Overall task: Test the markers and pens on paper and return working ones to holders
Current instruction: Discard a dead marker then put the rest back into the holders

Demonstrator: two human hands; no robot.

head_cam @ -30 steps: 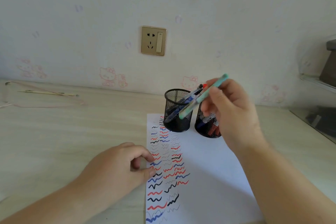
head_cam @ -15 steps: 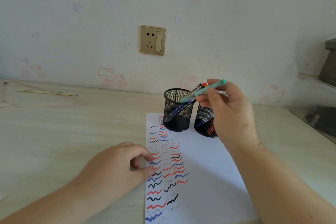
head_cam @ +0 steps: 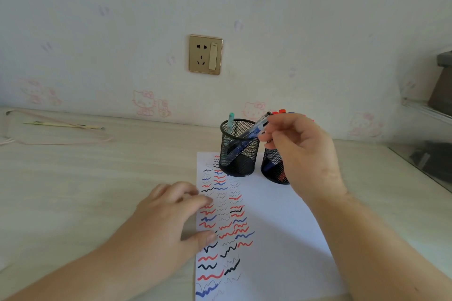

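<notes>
Fingers [head_cam: 265,138] of the right hand [head_cam: 303,151] pinch a blue pen [head_cam: 244,140], its long axis slanting down-left into the left mesh holder [head_cam: 238,148]. Left hand [head_cam: 168,222], fingers loosely spread, presses the paper [head_cam: 274,227] on the worktop [head_cam: 97,178].

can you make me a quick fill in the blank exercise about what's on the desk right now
1. The teal pen stands in the ____ holder.
2. The left hand rests on the ____ edge of the paper.
3. The right hand pinches a ____ pen.
4. Both holders stand on the ____.

Missing words: left; left; blue; paper
</notes>
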